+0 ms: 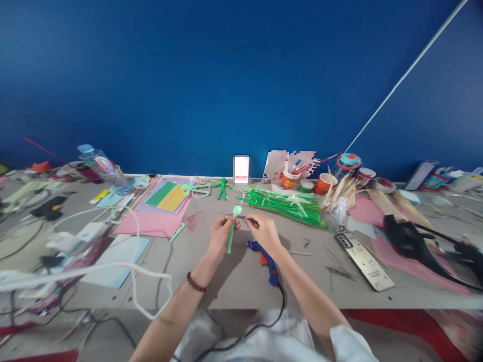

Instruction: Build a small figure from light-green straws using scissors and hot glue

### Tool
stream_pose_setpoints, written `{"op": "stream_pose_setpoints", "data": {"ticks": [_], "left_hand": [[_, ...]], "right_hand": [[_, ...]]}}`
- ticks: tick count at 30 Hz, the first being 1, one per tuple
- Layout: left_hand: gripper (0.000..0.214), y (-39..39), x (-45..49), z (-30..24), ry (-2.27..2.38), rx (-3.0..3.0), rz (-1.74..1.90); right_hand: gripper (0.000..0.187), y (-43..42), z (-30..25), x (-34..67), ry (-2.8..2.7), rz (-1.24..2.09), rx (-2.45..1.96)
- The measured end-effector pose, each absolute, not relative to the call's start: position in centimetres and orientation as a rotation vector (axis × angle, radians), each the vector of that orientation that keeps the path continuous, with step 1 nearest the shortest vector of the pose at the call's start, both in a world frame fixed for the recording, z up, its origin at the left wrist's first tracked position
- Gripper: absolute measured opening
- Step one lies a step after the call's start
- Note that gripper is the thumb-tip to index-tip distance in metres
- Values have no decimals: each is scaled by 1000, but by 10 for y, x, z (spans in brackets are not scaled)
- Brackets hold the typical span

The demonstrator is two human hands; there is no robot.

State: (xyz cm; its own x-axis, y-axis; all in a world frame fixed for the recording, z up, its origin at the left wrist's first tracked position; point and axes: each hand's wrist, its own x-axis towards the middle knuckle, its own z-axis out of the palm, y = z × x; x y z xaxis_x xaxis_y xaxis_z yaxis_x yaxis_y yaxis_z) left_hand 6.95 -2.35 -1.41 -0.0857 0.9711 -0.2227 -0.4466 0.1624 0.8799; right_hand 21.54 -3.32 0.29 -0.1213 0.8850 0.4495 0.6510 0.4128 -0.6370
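Observation:
Above the table, my left hand [220, 235] is closed around a flat green strip [229, 241]; its lower end sticks out below the fingers. A pale green, crinkled tuft [237, 210] shows at the top of this hand, but how it joins the strip is hard to tell. Close on the right, my right hand [264, 231] pinches a thin dark piece [242, 217] that reaches toward the tuft; its kind is too small to make out. A blue hot glue gun [272, 272] lies on the table beneath my right forearm, its nozzle pointing left.
Behind my hands lie green pipe cleaners [283, 206], with a green pipe-cleaner figure [223, 189] and a lit screen [241, 170]. Coloured sheets [132, 223] and a white cable [151, 274] are at left. A phone [364, 261] and thin dark wires [341, 273] lie right.

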Motion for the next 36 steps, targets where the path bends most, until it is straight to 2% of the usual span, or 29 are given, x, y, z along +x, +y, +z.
{"op": "stream_pose_setpoints", "data": {"ticks": [11,36], "left_hand": [[24,-14,62,-15,1030,515,1451],[19,-17,63,-11,1011,484,1550]], "right_hand": [[14,-29,2,223,-1811,31,-1342],[16,-28,-3,225,-1859,96,-1382]]}}
